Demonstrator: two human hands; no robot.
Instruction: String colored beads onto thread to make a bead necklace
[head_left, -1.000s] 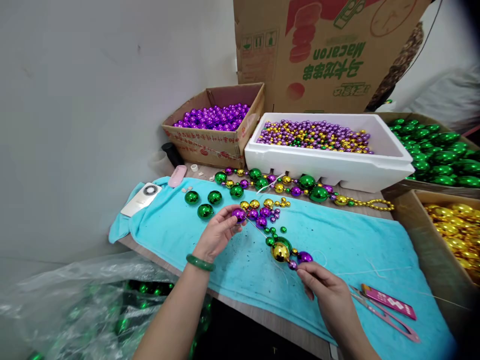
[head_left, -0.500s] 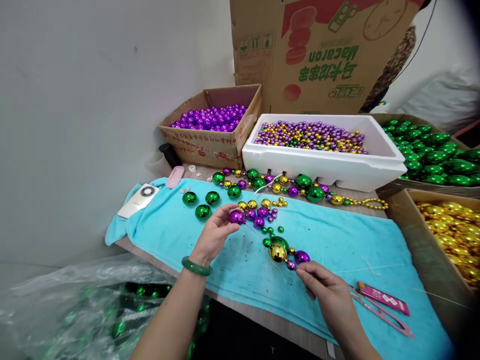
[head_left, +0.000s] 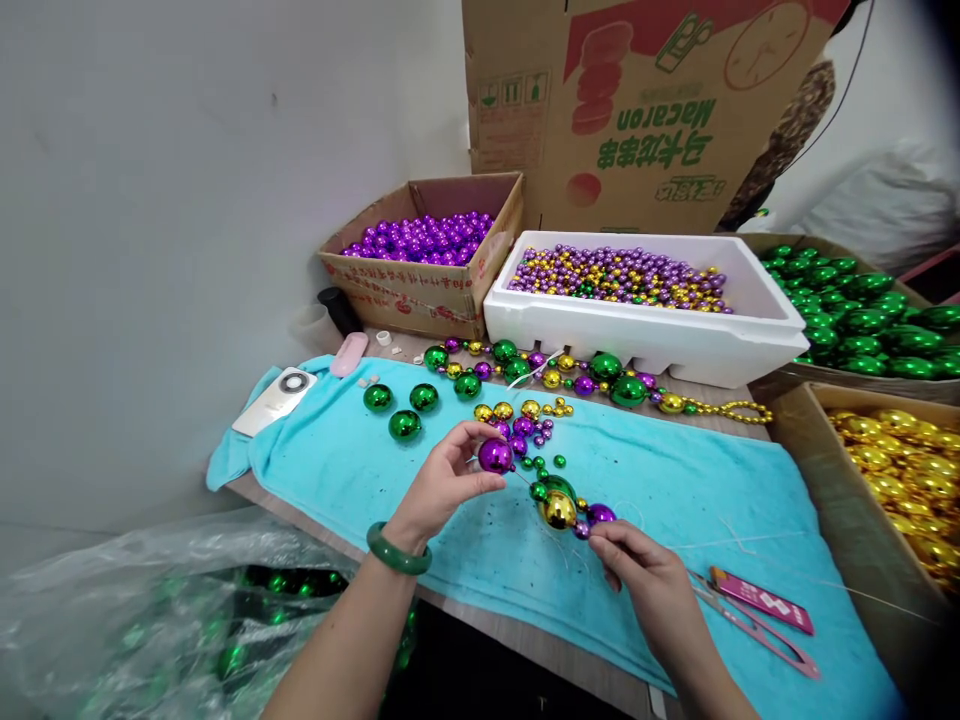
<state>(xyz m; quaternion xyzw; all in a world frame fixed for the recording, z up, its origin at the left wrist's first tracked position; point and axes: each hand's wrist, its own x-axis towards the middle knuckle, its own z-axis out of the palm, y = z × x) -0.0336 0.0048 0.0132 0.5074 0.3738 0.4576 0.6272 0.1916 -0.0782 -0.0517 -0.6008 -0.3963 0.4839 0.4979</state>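
Thumb and fingers of my left hand (head_left: 461,470) close on a large purple bead (head_left: 496,456) that sits on a thin string. Along that string, a gold bead (head_left: 559,509), green beads and a small lilac bead (head_left: 582,530) hang between my hands. My right hand (head_left: 626,555) pinches the string's end beside the lilac bead, near another purple bead (head_left: 601,514). Loose purple, gold and small green beads lie on the blue towel (head_left: 480,560) just behind. Three large green beads (head_left: 406,425) rest to the left.
A finished-looking bead strand (head_left: 628,389) lies behind the towel. Beyond it stand a purple-bead carton (head_left: 420,290) and a white foam box (head_left: 637,335). Pink scissors (head_left: 772,640) lie at right, a phone (head_left: 274,402) at left.
My left hand has moved right and slightly down with the purple bead, closer to the green and gold beads. My right hand has barely moved.
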